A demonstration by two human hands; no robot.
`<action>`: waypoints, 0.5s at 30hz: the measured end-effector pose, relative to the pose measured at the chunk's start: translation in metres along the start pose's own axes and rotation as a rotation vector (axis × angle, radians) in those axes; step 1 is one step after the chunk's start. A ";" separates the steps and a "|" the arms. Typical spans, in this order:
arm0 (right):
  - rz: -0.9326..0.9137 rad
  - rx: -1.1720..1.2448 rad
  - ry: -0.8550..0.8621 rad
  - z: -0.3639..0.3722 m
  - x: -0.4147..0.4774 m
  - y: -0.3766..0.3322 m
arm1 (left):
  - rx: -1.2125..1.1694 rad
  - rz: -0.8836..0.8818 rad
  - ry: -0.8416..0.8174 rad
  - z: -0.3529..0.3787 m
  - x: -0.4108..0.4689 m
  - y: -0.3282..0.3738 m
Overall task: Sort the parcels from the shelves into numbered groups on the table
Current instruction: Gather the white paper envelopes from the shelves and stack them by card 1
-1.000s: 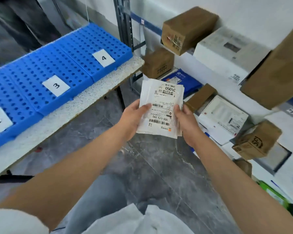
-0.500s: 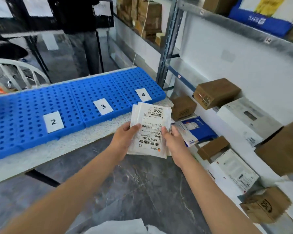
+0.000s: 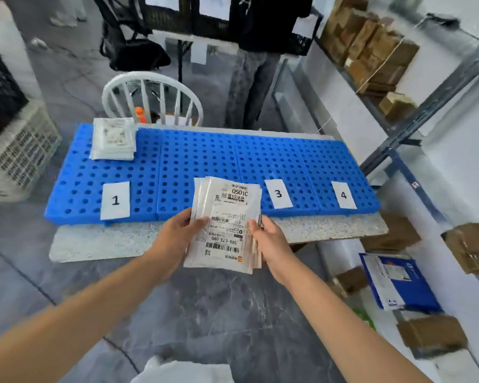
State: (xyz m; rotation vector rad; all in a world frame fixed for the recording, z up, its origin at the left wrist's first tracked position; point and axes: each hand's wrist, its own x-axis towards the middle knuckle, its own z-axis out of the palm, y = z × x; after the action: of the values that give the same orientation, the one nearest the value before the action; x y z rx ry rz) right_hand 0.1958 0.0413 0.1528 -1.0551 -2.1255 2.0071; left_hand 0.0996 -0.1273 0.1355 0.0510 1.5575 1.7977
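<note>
Wide open above the blue panels [image 3: 205, 158] around label 3 [image 3: 278, 193] and label 4 [image 3: 343, 195], and across the rows behind label 1 [image 3: 115, 200]. Blocked only at the far left corner by a pile of flat parcels [image 3: 113, 139]. Screened at the middle front by the stack of parcels [image 3: 226, 225] pinched between left hand [image 3: 174, 236] and right hand [image 3: 271, 239], over the bare desk [image 3: 94, 244] edge. Hemmed in on the right by the shelf upright [image 3: 415, 125] and brown boxes [image 3: 473, 250] near the desk end. Crowded beyond the far edge by a white chair [image 3: 152, 98] and a standing person [image 3: 252, 78].
</note>
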 end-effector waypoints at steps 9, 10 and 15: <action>-0.082 -0.060 -0.157 0.136 0.085 -0.055 | -0.051 0.086 0.243 -0.124 0.032 0.050; -0.093 -0.048 -0.177 0.146 0.092 -0.059 | -0.057 0.090 0.270 -0.133 0.035 0.057; -0.096 -0.039 -0.278 0.184 0.128 -0.082 | -0.055 0.076 0.348 -0.161 0.057 0.087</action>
State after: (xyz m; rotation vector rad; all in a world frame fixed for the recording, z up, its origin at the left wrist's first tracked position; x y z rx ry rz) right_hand -0.0237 -0.0522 0.1427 -0.6960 -2.3014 2.1852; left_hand -0.0621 -0.2299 0.1445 -0.2438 1.7627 1.9873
